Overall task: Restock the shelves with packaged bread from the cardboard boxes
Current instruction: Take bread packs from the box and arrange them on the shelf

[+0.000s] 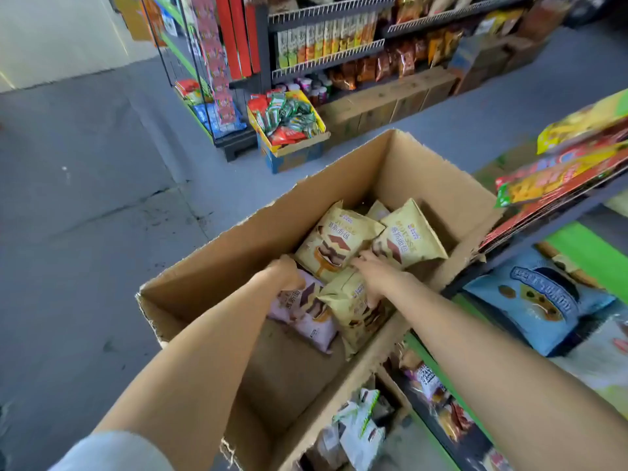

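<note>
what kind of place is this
Most likely a small grocery or convenience shop. Wire-fronted shelves hold rows of packaged snacks, a yellow display box of sachets sits on the floor, and both hands reach into an open cardboard box of bagged bread for restocking.

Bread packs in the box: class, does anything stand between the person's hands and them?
Nothing visible does. The box is open on top, and both the left hand and right hand already touch the bread packs inside.
</note>
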A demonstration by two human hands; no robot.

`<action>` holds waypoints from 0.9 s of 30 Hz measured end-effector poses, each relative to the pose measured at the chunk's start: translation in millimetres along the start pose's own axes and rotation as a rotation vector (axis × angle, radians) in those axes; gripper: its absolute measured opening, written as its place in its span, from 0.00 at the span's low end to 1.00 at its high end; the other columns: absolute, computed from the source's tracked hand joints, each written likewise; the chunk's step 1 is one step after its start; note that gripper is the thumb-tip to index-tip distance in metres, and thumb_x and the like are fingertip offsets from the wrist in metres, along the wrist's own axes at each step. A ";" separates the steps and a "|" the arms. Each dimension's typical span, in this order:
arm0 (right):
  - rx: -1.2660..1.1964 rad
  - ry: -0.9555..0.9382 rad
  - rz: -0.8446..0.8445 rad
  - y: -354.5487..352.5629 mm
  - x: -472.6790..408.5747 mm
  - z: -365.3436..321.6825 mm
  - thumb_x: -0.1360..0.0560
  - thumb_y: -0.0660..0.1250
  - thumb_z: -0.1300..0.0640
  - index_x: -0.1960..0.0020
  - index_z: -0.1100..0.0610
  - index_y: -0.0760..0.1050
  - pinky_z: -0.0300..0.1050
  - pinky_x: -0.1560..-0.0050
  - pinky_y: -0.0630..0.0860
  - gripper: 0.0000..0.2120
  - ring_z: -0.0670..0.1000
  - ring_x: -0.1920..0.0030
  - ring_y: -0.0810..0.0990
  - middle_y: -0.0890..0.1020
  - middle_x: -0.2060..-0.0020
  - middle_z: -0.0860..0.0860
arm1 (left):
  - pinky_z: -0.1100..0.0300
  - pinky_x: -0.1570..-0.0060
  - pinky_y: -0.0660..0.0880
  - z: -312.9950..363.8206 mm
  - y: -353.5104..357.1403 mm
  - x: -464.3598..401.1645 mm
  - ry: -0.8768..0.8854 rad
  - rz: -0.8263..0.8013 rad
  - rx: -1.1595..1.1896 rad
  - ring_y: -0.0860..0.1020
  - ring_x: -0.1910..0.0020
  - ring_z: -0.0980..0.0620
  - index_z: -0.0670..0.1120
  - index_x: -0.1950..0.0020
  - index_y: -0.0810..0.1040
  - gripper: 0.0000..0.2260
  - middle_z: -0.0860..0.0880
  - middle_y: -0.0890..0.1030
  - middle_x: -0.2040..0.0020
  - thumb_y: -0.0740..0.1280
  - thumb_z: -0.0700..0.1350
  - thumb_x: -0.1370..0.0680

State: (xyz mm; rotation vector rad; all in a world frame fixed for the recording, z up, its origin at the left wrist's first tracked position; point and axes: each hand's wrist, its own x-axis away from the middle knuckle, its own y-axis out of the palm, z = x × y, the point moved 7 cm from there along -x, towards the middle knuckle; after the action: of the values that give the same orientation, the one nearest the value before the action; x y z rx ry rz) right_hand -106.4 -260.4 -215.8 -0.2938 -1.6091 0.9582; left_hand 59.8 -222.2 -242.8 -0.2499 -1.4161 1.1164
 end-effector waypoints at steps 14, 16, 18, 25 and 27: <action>-0.039 -0.088 0.184 -21.7 21.8 3.3 0.32 0.72 0.60 0.56 0.54 0.63 0.47 0.62 0.70 0.17 0.55 0.52 0.72 0.72 0.55 0.53 | 0.54 0.39 0.73 -37.0 63.1 -28.4 -0.210 -0.063 0.473 0.75 0.39 0.45 0.38 0.35 0.70 0.41 0.44 0.77 0.38 0.81 0.55 0.40; -0.138 -0.084 0.329 -38.8 40.1 13.4 0.33 0.73 0.58 0.55 0.53 0.62 0.44 0.66 0.65 0.19 0.54 0.56 0.71 0.72 0.58 0.51 | 0.58 0.46 0.73 -29.2 50.6 -15.2 -0.167 -0.025 0.439 0.76 0.41 0.45 0.38 0.40 0.73 0.34 0.47 0.78 0.44 0.80 0.53 0.38; -0.292 -0.068 0.476 -56.9 61.2 27.9 0.34 0.76 0.54 0.53 0.53 0.62 0.45 0.63 0.68 0.23 0.54 0.57 0.73 0.74 0.57 0.50 | 0.54 0.45 0.72 -19.7 25.8 2.9 -0.126 0.096 0.236 0.74 0.40 0.43 0.41 0.42 0.74 0.30 0.44 0.76 0.43 0.78 0.54 0.37; -0.806 -0.039 0.790 -82.8 141.3 68.7 0.36 0.76 0.53 0.43 0.51 0.65 0.47 0.55 0.73 0.27 0.52 0.50 0.75 0.75 0.50 0.47 | 0.54 0.53 0.62 27.3 -61.9 99.7 0.072 0.529 -0.093 0.77 0.48 0.42 0.46 0.51 0.67 0.14 0.46 0.80 0.51 0.71 0.42 0.29; -1.015 -0.107 0.903 -83.5 172.5 79.5 0.35 0.77 0.55 0.39 0.52 0.65 0.43 0.53 0.69 0.30 0.48 0.46 0.71 0.71 0.46 0.45 | 0.53 0.54 0.62 40.6 -81.3 135.3 0.092 0.650 -0.091 0.77 0.48 0.43 0.46 0.51 0.65 0.15 0.46 0.80 0.51 0.71 0.45 0.29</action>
State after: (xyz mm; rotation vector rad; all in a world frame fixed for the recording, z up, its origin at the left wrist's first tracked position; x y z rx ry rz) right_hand -202.7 -233.8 -34.0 -1.7968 -1.9807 0.6896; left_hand 32.2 -183.8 -86.8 -0.8606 -1.3367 1.5372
